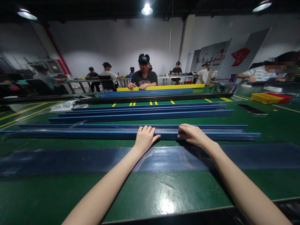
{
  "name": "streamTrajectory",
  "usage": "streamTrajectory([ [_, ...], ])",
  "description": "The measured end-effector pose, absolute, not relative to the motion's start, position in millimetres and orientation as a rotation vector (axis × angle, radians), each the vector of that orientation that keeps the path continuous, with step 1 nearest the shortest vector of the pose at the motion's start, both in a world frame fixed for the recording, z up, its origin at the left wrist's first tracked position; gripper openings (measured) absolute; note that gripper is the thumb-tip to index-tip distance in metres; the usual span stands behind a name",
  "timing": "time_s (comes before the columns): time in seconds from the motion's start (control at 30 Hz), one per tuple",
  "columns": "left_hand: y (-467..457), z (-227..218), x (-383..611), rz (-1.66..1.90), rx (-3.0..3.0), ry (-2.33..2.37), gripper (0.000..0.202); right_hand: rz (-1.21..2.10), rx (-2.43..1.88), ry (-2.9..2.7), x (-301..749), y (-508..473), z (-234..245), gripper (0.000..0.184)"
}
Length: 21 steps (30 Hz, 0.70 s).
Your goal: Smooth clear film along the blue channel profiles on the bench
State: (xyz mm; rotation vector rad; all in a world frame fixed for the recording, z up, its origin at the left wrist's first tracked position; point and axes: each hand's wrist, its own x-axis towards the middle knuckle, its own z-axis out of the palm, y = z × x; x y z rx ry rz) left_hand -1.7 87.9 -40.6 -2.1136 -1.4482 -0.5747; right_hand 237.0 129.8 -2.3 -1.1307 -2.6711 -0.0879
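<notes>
A long blue plastic channel (pixel 82 134) lies crosswise in front of me, with shiny clear film along its inside. My left hand (pixel 145 137) grips it near the middle, fingers bent over the channel and thumb pointing right along its near wall. To the right, my right hand (pixel 191 134) is curled over the same channel, its fingers bent inward and partly hidden by the hand. Between my hands a short stretch of the channel shows. Under my forearms a wide clear plastic strip (pixel 164 159) lies flat, parallel to the channel.
Beyond are more blue channels (pixel 140 115), a black strip (pixel 159 98) and a yellow strip (pixel 178 87) handled by a person (pixel 144 76) opposite. A phone (pixel 252 109) and a yellow tray (pixel 266 98) are at right on the green table (pixel 140 193). Other people sit farther back.
</notes>
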Motion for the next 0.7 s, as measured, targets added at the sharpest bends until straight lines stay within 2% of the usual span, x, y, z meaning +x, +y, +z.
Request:
streamTrajectory([
  [0.7, 88.7, -43.4, 1.4, -0.527, -2.225, -1.336, 0.029, -0.16, -1.322, -2.684, 250.0, 124.2, 4.3, 0.016],
])
